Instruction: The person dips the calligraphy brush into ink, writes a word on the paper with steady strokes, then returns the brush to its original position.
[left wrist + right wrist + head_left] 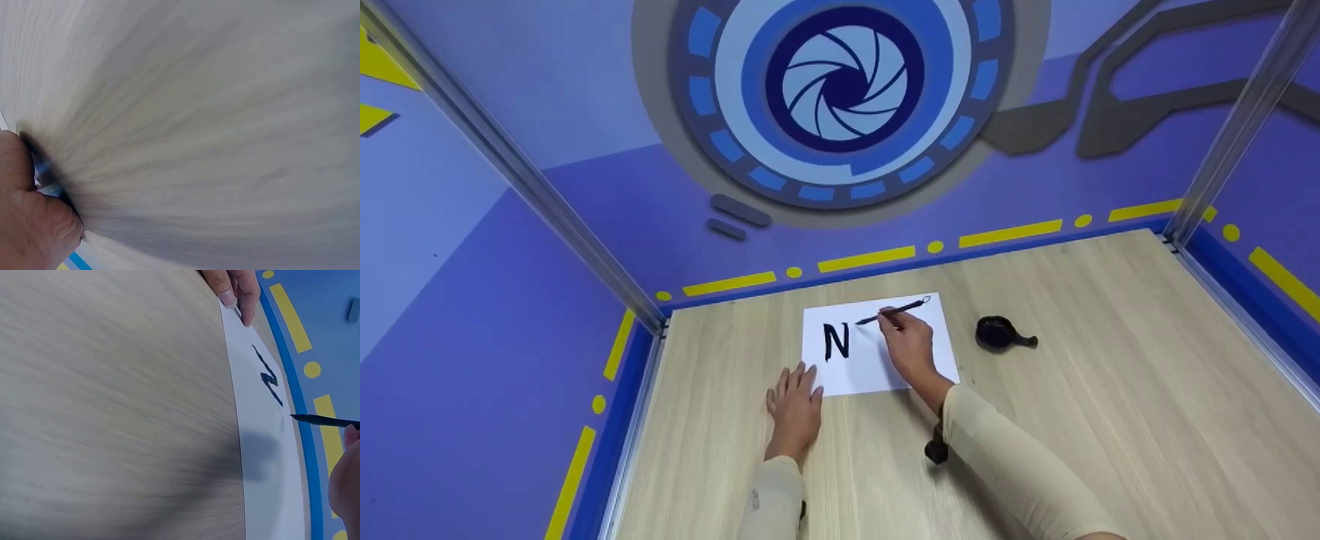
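A white sheet of paper (877, 371) lies on the wooden table and bears a black painted letter N (837, 342) on its left half. My right hand (910, 345) holds a dark ink brush (906, 307) over the sheet, its tip just right of the letter's top. In the right wrist view the brush (320, 419) points at the paper; whether its tip touches cannot be told. With spread fingers, my left hand (795, 412) rests at the sheet's lower left corner. The left wrist view shows mostly blurred tabletop beside part of that hand (34, 219).
To the right of the paper stands a small black ink dish (997, 334) with a short handle. The wooden table (1110, 360) meets a blue and purple wall (607, 217) at the back and sides. Metal posts (1237, 127) rise at its corners.
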A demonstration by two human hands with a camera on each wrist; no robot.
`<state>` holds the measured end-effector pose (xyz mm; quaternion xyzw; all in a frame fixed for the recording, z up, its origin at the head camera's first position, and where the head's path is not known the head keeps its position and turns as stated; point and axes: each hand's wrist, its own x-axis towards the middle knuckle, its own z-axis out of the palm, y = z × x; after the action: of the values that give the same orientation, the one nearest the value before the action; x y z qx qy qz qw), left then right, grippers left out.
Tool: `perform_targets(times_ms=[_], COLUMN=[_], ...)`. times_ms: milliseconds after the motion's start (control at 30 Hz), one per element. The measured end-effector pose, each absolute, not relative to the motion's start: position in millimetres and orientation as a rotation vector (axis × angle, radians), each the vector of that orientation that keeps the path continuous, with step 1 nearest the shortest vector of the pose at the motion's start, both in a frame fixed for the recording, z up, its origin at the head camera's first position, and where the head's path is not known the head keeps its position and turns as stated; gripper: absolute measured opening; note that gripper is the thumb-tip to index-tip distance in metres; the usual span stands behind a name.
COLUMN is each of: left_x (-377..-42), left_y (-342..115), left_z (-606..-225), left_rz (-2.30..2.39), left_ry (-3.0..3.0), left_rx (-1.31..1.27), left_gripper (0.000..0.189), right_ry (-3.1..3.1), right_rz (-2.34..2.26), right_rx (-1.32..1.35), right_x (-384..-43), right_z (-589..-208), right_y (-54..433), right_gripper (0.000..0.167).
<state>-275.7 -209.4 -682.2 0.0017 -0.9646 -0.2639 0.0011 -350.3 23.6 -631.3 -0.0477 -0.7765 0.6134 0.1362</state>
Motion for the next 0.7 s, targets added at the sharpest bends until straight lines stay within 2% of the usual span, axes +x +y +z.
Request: perform_targets(times_ms=[333,700], left_x=[-274.8,-276.0], left_y=[-208.8,-207.9], left_z=[-683.1,-682.0], left_rz=[-0.807,-0.808], left_ry=[-3.032,-3.029], left_rx=[0.012,0.016], left_gripper=[0.049,0.050], right_ry=[-2.258,-2.236], right_rz=[1.744,1.689], right_rx=[-0.117,-0.065], right_x=[-353.4,-357.1], right_z=[-635.0,-637.3], right_y=[20.3,20.0], right_gripper=[0.021,0.015])
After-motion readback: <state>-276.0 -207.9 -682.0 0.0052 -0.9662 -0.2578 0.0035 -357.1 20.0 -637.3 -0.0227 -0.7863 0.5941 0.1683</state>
